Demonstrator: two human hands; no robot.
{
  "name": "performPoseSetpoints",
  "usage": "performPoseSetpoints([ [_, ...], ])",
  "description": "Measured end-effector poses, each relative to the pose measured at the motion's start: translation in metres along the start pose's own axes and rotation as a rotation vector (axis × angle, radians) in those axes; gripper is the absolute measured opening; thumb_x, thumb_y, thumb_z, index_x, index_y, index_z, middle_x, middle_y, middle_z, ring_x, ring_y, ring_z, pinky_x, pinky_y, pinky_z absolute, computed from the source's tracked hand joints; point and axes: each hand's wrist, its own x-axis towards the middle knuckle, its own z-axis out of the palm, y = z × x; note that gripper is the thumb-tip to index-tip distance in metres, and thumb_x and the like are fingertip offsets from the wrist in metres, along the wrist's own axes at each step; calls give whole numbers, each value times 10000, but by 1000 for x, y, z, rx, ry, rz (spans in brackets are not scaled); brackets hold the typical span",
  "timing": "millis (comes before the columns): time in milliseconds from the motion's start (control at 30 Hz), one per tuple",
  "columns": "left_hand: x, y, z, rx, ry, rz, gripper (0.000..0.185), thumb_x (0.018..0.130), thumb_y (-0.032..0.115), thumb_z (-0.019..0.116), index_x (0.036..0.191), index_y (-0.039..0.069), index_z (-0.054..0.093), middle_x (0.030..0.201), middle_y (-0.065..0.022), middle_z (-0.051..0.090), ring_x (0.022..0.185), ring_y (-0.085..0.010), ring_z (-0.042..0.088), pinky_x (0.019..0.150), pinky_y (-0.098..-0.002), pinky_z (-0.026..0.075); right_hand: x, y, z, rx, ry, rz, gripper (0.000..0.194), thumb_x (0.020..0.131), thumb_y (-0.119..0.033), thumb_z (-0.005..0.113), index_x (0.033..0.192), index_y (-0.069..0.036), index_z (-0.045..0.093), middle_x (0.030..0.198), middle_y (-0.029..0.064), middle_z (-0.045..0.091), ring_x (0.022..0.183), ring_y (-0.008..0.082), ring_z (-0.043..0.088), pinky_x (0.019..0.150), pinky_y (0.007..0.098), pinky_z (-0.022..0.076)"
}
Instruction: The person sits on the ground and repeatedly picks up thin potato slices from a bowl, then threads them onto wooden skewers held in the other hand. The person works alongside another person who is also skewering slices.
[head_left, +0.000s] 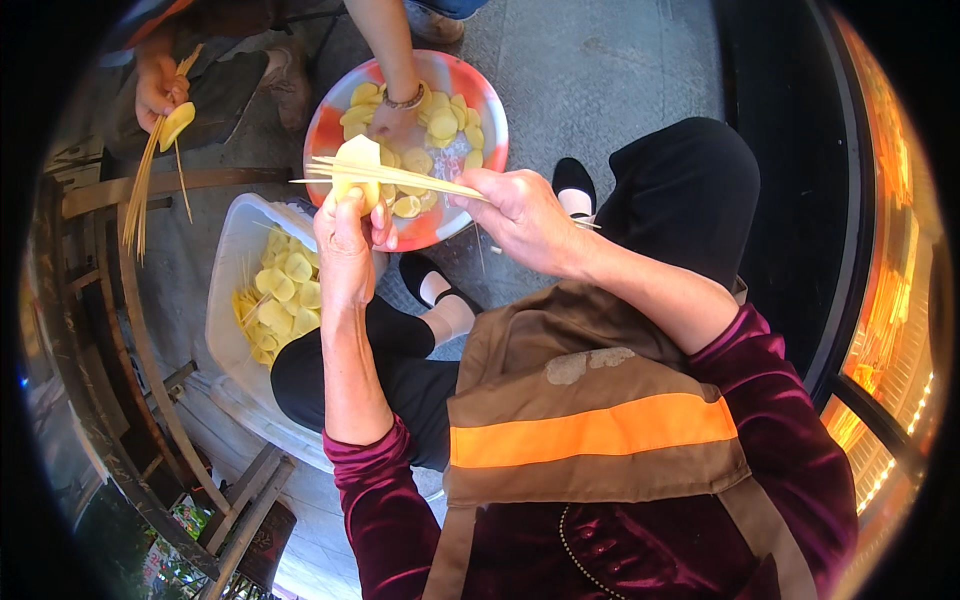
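Potato slices (358, 159) are pinched between the thumb and fingers of my left hand (349, 232), held up over the near rim of a red and white basin (491, 97). My right hand (521, 217) grips a bundle of thin wooden skewers (412, 178). The bundle's far ends lie across the face of the slices; whether one skewer pierces them I cannot tell. More loose potato slices (444, 122) lie in the basin. Left of my knee stands a white plastic tub (225, 277) holding many skewered slices (281, 289).
A co-worker's hand (397, 124) reaches into the basin. The co-worker's other hand (159, 94) holds skewers and a slice at the upper left. A wooden and metal frame (127, 300) runs along the left. At right, a dark panel (780, 187) borders a lit case (885, 315).
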Motion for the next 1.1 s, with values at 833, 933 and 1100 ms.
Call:
performPoseSetpoints([
  [833, -13, -8, 9, 325, -307, -201, 334, 1020, 273, 432, 854, 15, 566, 622, -10, 519, 532, -99, 501, 539, -249, 454, 11, 4, 6, 430, -217, 128, 222, 956, -148, 533, 973, 46, 641, 880, 193, 672, 840, 274, 662, 784, 385, 490],
  [933, -3, -10, 14, 249, -207, -183, 296, 1021, 244, 443, 917, 1, 576, 720, -32, 565, 625, -102, 542, 608, -259, 493, 18, 10, 4, 545, -249, 113, 237, 996, -168, 500, 1005, 30, 630, 886, 130, 669, 860, 195, 646, 811, 339, 494],
  [1100, 1, -14, 20, 197, -47, -37, 266, 1009, 222, 447, 1039, -2, 588, 826, -45, 588, 712, -108, 548, 693, -278, 513, 14, 10, -2, 269, -136, 132, 221, 1003, -176, 509, 1029, 15, 616, 850, 71, 666, 805, 148, 630, 742, 314, 496],
])
